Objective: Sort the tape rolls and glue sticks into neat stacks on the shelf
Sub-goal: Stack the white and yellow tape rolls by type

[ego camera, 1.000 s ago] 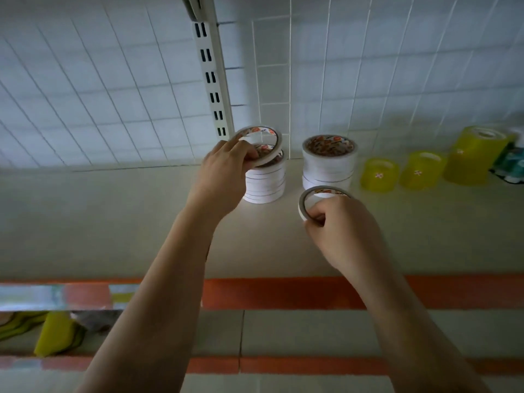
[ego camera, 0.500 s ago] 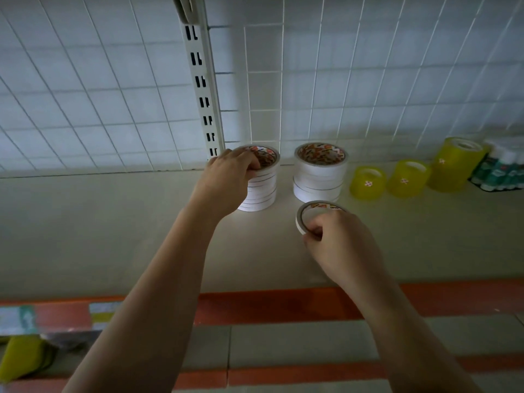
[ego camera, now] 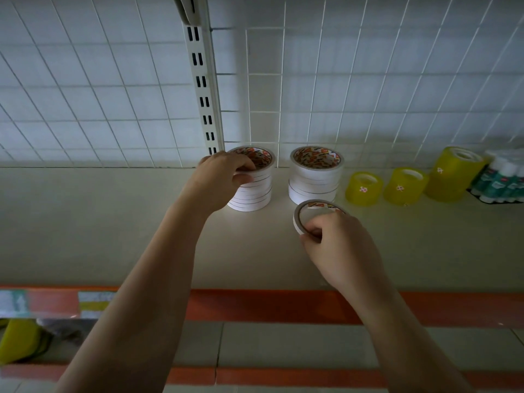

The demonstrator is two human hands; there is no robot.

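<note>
Right hand point(ego camera: 337, 245) nearest the camera, pinching a single thin tape roll point(ego camera: 312, 214) tilted on edge (hole facing roughly up and toward the camera), just in front of the right stack point(ego camera: 314, 177). Left hand point(ego camera: 224, 177) further back, fingers curled on the top roll of the left stack point(ego camera: 252, 182), probably squaring it. Loose roll's nearest home: right stack, up and behind. Yellow rolls point(ego camera: 402, 185) and glue sticks point(ego camera: 504, 180) at the shelf's point(ego camera: 113, 222) far right.
</note>
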